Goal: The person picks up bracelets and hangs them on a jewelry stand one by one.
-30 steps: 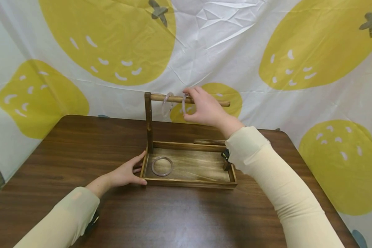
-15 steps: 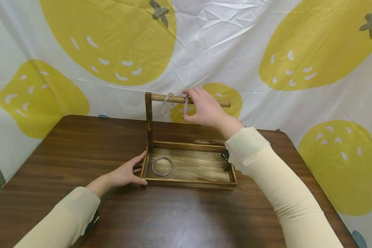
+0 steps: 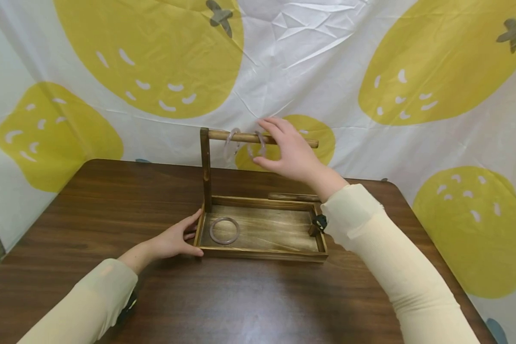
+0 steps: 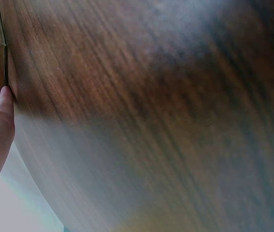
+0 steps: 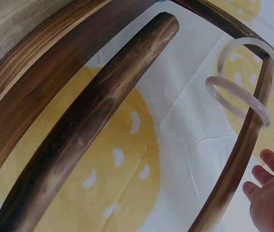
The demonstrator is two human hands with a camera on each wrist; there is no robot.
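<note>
The right hand (image 3: 294, 150) has shifted slightly outward along the round, light-brown wooden bar (image 3: 246, 137), and the pale lilac, translucent ring (image 3: 263, 143) it pinched half a second ago now hangs tilted on that bar, free of its fingers. The right-wrist view shows those fingers spread apart, near the ring. A second clear, pale ring (image 3: 229, 138) hangs on the same bar, nearer the dark, square wooden post (image 3: 206, 167). The left hand (image 3: 178, 240) has thumb and forefinger spread wide, resting against the left end of the brown, rectangular wooden tray (image 3: 275, 229). Inside the tray, toward its left end, a third lilac ring (image 3: 224, 242) lies flat. A lower, dark-brown wooden rod (image 3: 294, 196) shows behind the tray's right half.
</note>
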